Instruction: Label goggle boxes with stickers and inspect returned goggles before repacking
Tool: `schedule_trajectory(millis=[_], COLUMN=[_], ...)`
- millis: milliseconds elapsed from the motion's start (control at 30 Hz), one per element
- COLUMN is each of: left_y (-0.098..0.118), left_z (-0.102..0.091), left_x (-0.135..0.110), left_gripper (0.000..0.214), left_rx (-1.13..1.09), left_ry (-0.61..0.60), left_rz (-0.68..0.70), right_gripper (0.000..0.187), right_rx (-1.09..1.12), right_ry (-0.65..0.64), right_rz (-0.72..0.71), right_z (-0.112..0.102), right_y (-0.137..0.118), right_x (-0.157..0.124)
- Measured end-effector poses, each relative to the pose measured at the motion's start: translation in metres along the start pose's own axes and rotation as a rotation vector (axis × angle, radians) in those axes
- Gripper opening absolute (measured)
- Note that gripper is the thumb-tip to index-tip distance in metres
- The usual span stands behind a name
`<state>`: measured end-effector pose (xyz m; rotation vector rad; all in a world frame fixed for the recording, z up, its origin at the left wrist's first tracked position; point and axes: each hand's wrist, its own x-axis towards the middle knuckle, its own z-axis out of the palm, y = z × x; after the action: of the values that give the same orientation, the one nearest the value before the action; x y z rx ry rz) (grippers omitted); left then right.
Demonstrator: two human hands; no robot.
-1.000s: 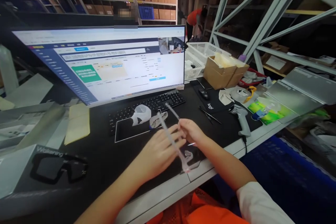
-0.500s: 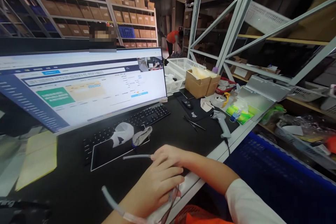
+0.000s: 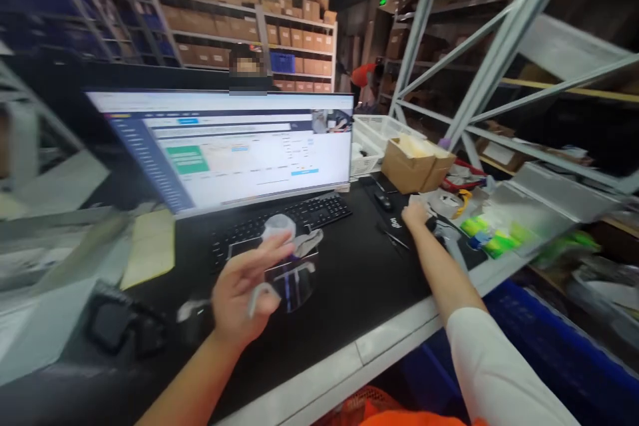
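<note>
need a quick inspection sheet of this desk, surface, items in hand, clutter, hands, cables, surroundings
surface: black tabletop with a pale front edge
job's things: clear glasses, blurred, lenses over the tabletop
clutter: keyboard, mouse, crumpled white piece by the keyboard, cardboard box
hands: left hand holds the glasses; right hand is outstretched near the scanner, grip unclear
cables: nothing seen clearly
surroundings: lit monitor, shelves of boxes, a bent-over person in orange
</note>
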<state>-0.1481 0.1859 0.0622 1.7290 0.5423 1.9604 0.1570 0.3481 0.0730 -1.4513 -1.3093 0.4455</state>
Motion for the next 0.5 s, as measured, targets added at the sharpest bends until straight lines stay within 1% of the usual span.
schedule_trajectory(millis=[100,200,267,300,333,367,400,467,500], left_y=[0.0,-0.003,-0.008,-0.01,-0.013,-0.016,-0.018,-0.022,-0.023], left_z=[0.0,-0.004,-0.007,-0.009,-0.01,-0.01,-0.011,-0.011,-0.011], left_x=[0.002,0.002,0.002,0.002,0.003,0.004,0.004,0.006,0.007], left_gripper=[0.041,0.045,0.049,0.052,0.054,0.055,0.056,0.057,0.057], left_rx=[-0.058,-0.052,0.027,0.094,0.172,0.252,0.324,0.435,0.475], left_ry=[-0.033,-0.016,-0.005,0.0,0.004,0.005,0.004,0.016,0.03], left_rz=[-0.008,0.011,0.055,0.093,0.135,0.178,0.218,0.272,0.288], right_gripper=[0.035,0.03,0.026,0.029,0.034,0.038,0.04,0.042,0.042], right_rx=[0.147,0.274,0.357,0.402,0.45,0.497,0.541,0.621,0.659], right_ry=[0.058,0.137,0.188,0.201,0.199,0.182,0.148,0.019,-0.084], right_rz=[0.04,0.077,0.1,0.107,0.108,0.103,0.095,0.068,0.053], right_z=[0.014,0.022,0.03,0.037,0.045,0.054,0.063,0.075,0.077], right_y=[0.0,-0.004,-0.01,-0.014,-0.019,-0.025,-0.033,-0.051,-0.06], right_x=[0.014,0.04,0.049,0.047,0.039,0.026,0.006,-0.047,-0.077])
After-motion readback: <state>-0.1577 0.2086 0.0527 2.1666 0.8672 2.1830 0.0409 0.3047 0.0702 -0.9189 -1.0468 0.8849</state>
